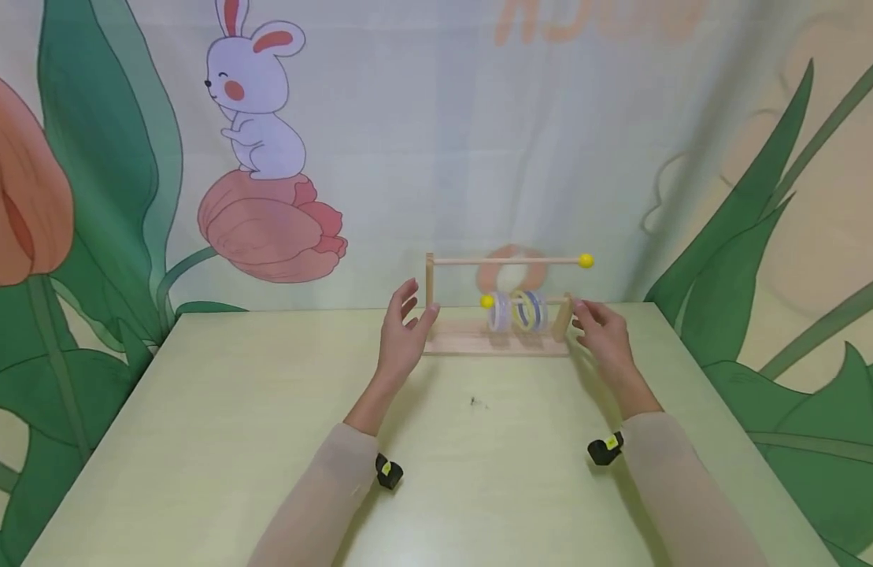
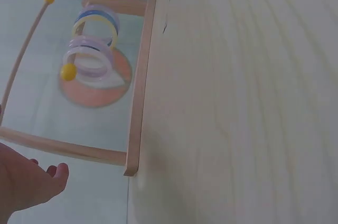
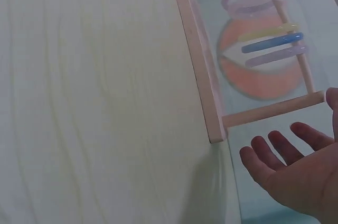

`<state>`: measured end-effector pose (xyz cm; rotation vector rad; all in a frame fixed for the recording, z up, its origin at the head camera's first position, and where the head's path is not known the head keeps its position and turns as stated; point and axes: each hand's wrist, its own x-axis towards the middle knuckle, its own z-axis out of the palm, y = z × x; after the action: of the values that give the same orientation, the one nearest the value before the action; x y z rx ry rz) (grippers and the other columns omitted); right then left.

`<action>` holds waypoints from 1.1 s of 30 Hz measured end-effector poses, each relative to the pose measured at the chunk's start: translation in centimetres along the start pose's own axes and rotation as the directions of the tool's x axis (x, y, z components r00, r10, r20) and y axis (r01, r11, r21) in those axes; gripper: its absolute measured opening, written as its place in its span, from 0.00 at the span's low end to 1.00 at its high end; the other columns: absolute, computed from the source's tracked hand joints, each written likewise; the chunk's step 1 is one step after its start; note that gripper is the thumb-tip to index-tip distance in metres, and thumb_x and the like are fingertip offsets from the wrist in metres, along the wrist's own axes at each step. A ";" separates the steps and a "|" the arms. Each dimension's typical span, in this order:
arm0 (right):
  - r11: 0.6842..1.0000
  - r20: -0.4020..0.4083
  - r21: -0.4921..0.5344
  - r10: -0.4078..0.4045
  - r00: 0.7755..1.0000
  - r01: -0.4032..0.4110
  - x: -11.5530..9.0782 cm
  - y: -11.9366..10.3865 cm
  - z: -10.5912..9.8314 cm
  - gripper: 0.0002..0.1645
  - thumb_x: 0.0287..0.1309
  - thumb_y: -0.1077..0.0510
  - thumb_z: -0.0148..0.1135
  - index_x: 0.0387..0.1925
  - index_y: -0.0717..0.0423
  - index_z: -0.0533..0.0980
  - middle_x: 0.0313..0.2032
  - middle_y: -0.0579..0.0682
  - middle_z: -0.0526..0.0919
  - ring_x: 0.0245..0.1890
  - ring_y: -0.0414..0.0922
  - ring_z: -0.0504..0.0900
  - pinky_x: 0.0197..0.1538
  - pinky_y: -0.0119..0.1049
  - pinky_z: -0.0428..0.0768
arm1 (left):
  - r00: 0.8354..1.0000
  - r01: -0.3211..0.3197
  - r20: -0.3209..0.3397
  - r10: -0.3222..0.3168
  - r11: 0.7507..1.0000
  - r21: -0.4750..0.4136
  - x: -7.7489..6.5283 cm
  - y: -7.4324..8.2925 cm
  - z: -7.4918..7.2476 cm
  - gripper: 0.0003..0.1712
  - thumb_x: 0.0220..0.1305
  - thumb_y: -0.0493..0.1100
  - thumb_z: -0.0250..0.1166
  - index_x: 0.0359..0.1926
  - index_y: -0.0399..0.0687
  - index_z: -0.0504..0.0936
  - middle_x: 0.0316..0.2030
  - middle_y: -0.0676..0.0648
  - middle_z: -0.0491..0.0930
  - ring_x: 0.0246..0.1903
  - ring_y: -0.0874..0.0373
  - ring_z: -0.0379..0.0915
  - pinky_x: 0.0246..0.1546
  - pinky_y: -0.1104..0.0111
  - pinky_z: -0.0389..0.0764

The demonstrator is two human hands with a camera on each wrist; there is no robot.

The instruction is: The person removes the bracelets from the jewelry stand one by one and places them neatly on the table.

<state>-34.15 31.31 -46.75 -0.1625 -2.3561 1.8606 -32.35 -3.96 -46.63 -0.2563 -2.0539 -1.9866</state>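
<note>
A wooden ring stand (image 1: 493, 345) rests near the table's far edge. Its tall left post (image 1: 430, 282) carries an upper rod tipped with a yellow ball (image 1: 586, 261). From the short right post (image 1: 562, 319), a lower rod runs left to another yellow ball (image 2: 68, 72). Several rings (image 3: 272, 44) in lilac, yellow and blue hang on that lower rod. My left hand (image 1: 402, 335) is beside the tall post, fingers loosely bent and holding nothing. Next to the short post is my right hand (image 1: 609, 337), fingers spread; its thumb lies close to the post's top, contact unclear.
The pale wooden table (image 1: 231, 441) extends in front of the stand, with a small dark mark (image 1: 473, 402) on its surface. Behind hangs a printed cloth (image 1: 408, 157) with a rabbit and tulips. Each sleeve has a small black camera (image 1: 389, 471) at the wrist.
</note>
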 end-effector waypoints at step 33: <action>0.996 0.167 0.049 -0.086 0.982 0.079 1.6 0.6 0.6 0.42 0.81 0.38 0.48 0.75 0.68 0.63 0.70 0.73 0.70 0.73 0.67 0.67 0.70 0.64 0.72 | 0.997 0.057 0.053 -0.063 0.993 0.099 2.7 -1.9 0.5 0.31 0.80 0.60 0.59 0.76 0.56 0.72 0.66 0.43 0.77 0.64 0.42 0.77 0.64 0.48 0.80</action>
<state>-35.83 31.19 -47.42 0.1006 -2.3872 1.9534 -35.60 -3.75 -47.63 -0.2354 -2.2114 -1.9269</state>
